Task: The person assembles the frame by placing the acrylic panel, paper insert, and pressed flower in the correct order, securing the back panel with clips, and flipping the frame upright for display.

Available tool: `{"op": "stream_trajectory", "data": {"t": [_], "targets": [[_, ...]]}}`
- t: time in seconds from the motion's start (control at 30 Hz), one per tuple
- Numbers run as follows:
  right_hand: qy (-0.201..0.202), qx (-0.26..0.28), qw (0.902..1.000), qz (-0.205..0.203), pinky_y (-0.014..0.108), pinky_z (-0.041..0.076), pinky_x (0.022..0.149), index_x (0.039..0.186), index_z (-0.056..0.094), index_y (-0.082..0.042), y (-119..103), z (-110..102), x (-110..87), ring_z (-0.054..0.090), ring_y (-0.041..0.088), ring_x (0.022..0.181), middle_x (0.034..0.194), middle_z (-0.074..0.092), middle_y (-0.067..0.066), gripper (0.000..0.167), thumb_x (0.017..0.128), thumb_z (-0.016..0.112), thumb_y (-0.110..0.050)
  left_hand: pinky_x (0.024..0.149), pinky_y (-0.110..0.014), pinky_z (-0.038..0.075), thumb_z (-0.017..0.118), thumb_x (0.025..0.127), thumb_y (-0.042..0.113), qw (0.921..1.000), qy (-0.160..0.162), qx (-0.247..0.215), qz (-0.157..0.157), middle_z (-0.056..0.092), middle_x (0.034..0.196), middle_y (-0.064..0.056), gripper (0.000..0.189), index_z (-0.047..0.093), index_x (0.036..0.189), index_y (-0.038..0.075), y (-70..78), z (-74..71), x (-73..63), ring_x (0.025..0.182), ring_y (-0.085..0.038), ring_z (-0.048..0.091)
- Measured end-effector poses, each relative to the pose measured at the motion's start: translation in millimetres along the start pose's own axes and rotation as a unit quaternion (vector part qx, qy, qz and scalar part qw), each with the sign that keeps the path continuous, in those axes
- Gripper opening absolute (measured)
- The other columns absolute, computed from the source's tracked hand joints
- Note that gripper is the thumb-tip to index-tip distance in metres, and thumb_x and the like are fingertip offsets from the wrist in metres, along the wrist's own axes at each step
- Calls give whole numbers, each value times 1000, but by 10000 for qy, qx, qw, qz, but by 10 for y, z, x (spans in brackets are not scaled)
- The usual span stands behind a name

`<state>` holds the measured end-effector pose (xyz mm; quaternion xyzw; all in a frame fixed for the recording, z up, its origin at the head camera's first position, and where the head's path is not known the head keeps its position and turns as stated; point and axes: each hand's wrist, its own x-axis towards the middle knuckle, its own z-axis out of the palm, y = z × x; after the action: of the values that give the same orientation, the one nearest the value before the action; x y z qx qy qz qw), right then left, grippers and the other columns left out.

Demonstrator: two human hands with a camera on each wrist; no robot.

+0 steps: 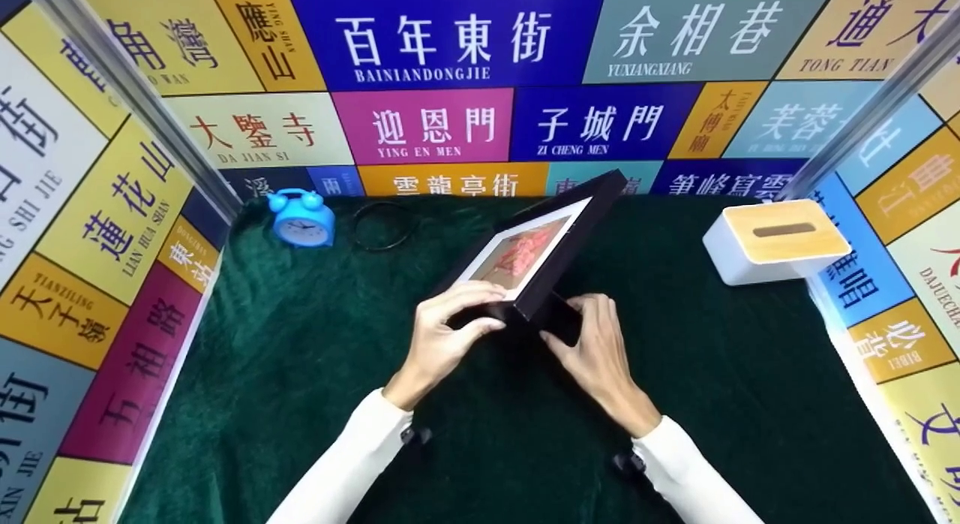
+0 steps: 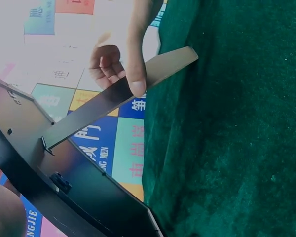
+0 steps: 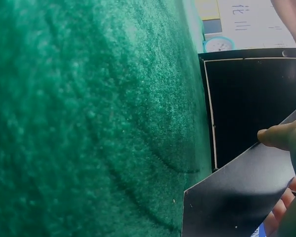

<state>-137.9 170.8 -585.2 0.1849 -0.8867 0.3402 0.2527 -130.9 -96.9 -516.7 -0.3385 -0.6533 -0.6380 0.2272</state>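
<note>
A black picture frame [image 1: 564, 263] stands tilted over the cloth, its pink-red picture [image 1: 523, 252] facing up and to the left. My left hand [image 1: 441, 338] grips the frame's near edge, fingers over the front and thumb at the bottom. On the back of the frame, a flat black support leg [image 2: 91, 111] swings out at an angle from its hinge. My right hand [image 1: 598, 350] pinches this leg between thumb and fingers. The right wrist view shows the thumb on the leg's edge, with the frame's dark back panel [image 3: 254, 101] beyond.
Dark green cloth [image 1: 300, 374] covers the table. A blue twin-bell alarm clock [image 1: 302, 219] stands at the back left, beside a thin black ring [image 1: 384, 246]. At the back right sits a white tissue box [image 1: 776, 242] with a wooden lid. Panels with Chinese lettering surround the table.
</note>
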Motion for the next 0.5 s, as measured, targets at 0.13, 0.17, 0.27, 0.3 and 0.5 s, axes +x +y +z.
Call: {"op": "stream_trajectory", "data": {"t": [0.13,0.17,0.27,0.3,0.5], "targets": [[206,243,9995,-53,42,48,96,122,68,3,-44,-91,-24,58,33,109,118,64,15,52,82,96,-14,106,-42,57,86,83,-16,9994,-62,-257,-232,80,121,-15,38,82,118,0,-28,-35,-15,116,-34,75],[293,375,9989,-51,40,48,96,122,69,2,-76,-128,-22,59,33,110,118,65,15,49,83,95,-12,106,-41,57,85,83,-18,9991,-67,-316,-286,80,120,-16,39,82,118,0,-38,-49,-21,115,-34,75],[624,884,9941,-113,36,50,96,121,72,3,-225,-274,11,62,30,111,119,68,13,40,87,90,-9,105,-38,57,83,82,-20,9985,-110,-369,-392,80,119,-17,39,82,117,-1,-78,-93,-34,114,-32,75],[722,1065,9916,-158,34,51,96,121,73,3,-294,-330,32,63,29,111,118,69,13,38,88,89,-8,104,-37,57,83,82,-20,9985,-125,-355,-400,81,119,-17,39,83,116,-1,-92,-107,-38,113,-32,75],[924,1937,9753,-516,31,58,84,126,73,3,-826,-599,195,72,27,94,113,74,15,41,88,86,-4,102,-37,57,83,86,-15,9988,-192,-306,-319,81,117,-17,31,84,114,-1,-139,-171,-35,110,-33,75]]}}
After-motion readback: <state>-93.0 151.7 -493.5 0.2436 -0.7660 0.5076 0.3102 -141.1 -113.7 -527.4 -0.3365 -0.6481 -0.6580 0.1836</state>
